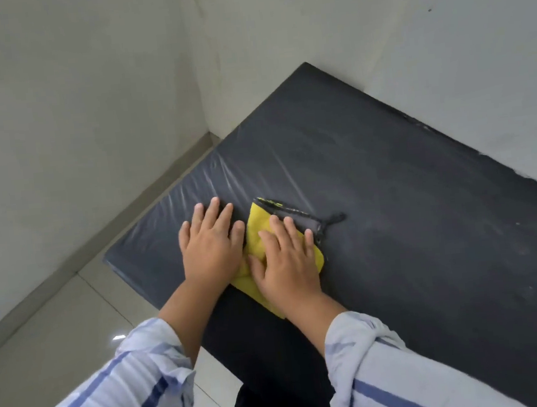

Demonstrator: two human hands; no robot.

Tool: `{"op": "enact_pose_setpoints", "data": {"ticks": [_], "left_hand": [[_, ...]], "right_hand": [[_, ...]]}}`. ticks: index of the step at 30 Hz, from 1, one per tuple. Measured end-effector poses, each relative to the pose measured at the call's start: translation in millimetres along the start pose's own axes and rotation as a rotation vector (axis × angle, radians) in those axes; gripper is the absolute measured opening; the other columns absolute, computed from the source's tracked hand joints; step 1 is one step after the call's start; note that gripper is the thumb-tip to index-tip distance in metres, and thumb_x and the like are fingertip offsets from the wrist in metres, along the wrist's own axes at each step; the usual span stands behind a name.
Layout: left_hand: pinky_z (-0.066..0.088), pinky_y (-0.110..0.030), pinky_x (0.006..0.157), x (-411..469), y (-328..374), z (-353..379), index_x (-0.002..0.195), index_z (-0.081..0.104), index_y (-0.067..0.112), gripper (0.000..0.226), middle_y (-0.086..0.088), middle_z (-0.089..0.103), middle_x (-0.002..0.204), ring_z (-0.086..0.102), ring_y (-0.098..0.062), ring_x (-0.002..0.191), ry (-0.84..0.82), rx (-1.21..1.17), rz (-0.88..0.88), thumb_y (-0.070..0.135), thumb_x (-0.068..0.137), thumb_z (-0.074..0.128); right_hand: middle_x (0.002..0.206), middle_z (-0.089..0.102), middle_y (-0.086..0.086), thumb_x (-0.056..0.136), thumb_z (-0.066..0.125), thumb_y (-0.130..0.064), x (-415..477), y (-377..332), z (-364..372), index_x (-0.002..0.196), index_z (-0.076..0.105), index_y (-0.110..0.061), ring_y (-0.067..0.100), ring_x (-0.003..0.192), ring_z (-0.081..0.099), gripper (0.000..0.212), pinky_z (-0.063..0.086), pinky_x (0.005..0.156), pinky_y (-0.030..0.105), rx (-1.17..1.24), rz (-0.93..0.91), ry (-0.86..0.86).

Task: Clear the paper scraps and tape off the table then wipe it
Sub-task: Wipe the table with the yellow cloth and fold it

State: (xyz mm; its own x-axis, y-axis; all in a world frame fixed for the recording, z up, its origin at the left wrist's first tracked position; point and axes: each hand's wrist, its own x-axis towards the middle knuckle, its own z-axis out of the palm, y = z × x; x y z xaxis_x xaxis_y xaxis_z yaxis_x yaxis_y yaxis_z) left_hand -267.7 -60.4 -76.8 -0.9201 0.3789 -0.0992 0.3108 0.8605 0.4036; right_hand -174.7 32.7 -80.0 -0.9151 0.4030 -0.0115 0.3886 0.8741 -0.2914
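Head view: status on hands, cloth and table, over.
Left hand flat on black plastic-wrapped table. Right hand pressing yellow-and-grey cloth flat. No scraps or tape in view.

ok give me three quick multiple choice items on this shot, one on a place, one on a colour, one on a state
1. Where does the right hand lie?
A. flat on the cloth
B. on the bare table beside the cloth
C. lifted clear of the table

2. What colour is most of the cloth's visible face?
A. red
B. yellow
C. white

3. How are the left hand's fingers?
A. curled in a fist
B. pinching the cloth
C. straight, flat on the table

Answers:
1 A, since the palm and fingers cover the cloth's middle.
2 B, since yellow shows around the right hand, with a dark strip at the far edge.
3 C, since all the fingers lie spread on the black tabletop.
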Motion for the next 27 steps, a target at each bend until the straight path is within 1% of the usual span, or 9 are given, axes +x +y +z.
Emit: {"op": "enact_pose_setpoints", "data": {"ticks": [3, 6, 9, 13, 16, 19, 23, 25, 27], "left_hand": [[0.001, -0.044, 0.116, 4, 7, 3, 0.142, 0.036, 0.032, 0.049, 0.006, 0.019, 0.157, 0.004, -0.017, 0.146, -0.003, 0.02, -0.012, 0.047, 0.096, 0.03], [-0.002, -0.048, 0.115, 10, 18, 7, 0.144, 0.03, 0.031, 0.051, 0.004, 0.013, 0.158, -0.001, -0.019, 0.146, -0.064, 0.052, 0.019, 0.048, 0.096, 0.028], [-0.001, -0.049, 0.115, 14, 30, 14, 0.148, 0.02, 0.028, 0.053, 0.002, 0.008, 0.159, -0.004, -0.021, 0.146, -0.101, 0.141, 0.113, 0.043, 0.097, 0.029], [0.0, -0.049, 0.115, 14, 62, 22, 0.148, 0.021, 0.026, 0.054, 0.003, 0.008, 0.159, -0.003, -0.019, 0.146, -0.132, 0.131, 0.202, 0.041, 0.097, 0.032], [0.002, -0.046, 0.115, 9, 104, 37, 0.147, 0.023, 0.028, 0.052, 0.005, 0.01, 0.159, -0.001, -0.018, 0.146, -0.187, 0.113, 0.388, 0.038, 0.097, 0.034], [0.001, -0.045, 0.117, 6, 135, 54, 0.148, 0.02, 0.028, 0.052, 0.007, 0.007, 0.159, -0.002, -0.017, 0.146, -0.242, 0.122, 0.467, 0.031, 0.097, 0.028], [0.001, -0.044, 0.117, 9, 138, 63, 0.148, 0.015, 0.031, 0.053, 0.008, 0.004, 0.159, -0.004, -0.017, 0.146, -0.235, 0.15, 0.427, 0.041, 0.097, 0.024], [-0.002, -0.045, 0.117, 10, 140, 63, 0.149, 0.01, 0.03, 0.056, 0.008, -0.001, 0.159, -0.008, -0.017, 0.146, -0.25, 0.18, 0.42, 0.047, 0.097, 0.021], [-0.005, -0.046, 0.117, 12, 147, 65, 0.15, 0.006, 0.028, 0.057, 0.006, -0.004, 0.159, -0.012, -0.018, 0.145, -0.267, 0.193, 0.413, 0.047, 0.098, 0.019]], "right_hand": [[0.131, 0.056, 0.009, 0.087, 0.033, -0.029, 0, 22, -7, 0.086, 0.057, -0.014, 0.035, 0.126, 0.046, 0.029, 0.036, 0.101, 0.058, 0.048, -0.026, 0.031], [0.127, 0.058, 0.015, 0.086, 0.033, -0.02, -3, 74, -9, 0.095, 0.059, -0.006, 0.038, 0.121, 0.05, 0.031, 0.036, 0.103, 0.051, 0.028, 0.009, 0.026], [0.132, 0.05, 0.023, 0.086, 0.025, -0.03, -19, 157, -29, 0.125, 0.051, -0.001, 0.04, 0.125, 0.043, 0.055, 0.031, 0.108, 0.049, 0.039, 0.341, 0.067], [0.135, 0.049, 0.018, 0.09, 0.038, -0.023, -40, 205, -76, 0.114, 0.056, 0.001, 0.039, 0.122, 0.043, 0.038, 0.036, 0.102, 0.047, 0.145, 0.688, 0.25], [0.132, 0.053, 0.016, 0.083, 0.033, -0.041, -28, 154, -70, 0.106, 0.061, -0.007, 0.04, 0.115, 0.052, 0.049, 0.038, 0.097, 0.052, 0.149, 0.494, 0.257], [0.143, 0.043, 0.011, 0.082, 0.034, -0.051, -30, 120, -43, 0.116, 0.055, -0.016, 0.033, 0.133, 0.037, 0.053, 0.024, 0.105, 0.06, 0.019, 0.381, 0.078], [0.119, 0.063, 0.016, 0.085, 0.038, -0.023, -35, 170, -43, 0.084, 0.059, -0.009, 0.038, 0.11, 0.059, 0.025, 0.049, 0.088, 0.054, -0.041, 0.27, 0.196], [0.117, 0.062, 0.024, 0.085, 0.035, -0.019, -37, 217, -56, 0.1, 0.063, 0.002, 0.043, 0.108, 0.058, 0.038, 0.048, 0.089, 0.051, -0.007, 0.428, 0.2], [0.128, 0.053, 0.027, 0.09, 0.035, -0.018, -43, 255, -74, 0.12, 0.054, 0.005, 0.042, 0.123, 0.046, 0.042, 0.038, 0.102, 0.049, 0.005, 0.653, 0.206]]}}
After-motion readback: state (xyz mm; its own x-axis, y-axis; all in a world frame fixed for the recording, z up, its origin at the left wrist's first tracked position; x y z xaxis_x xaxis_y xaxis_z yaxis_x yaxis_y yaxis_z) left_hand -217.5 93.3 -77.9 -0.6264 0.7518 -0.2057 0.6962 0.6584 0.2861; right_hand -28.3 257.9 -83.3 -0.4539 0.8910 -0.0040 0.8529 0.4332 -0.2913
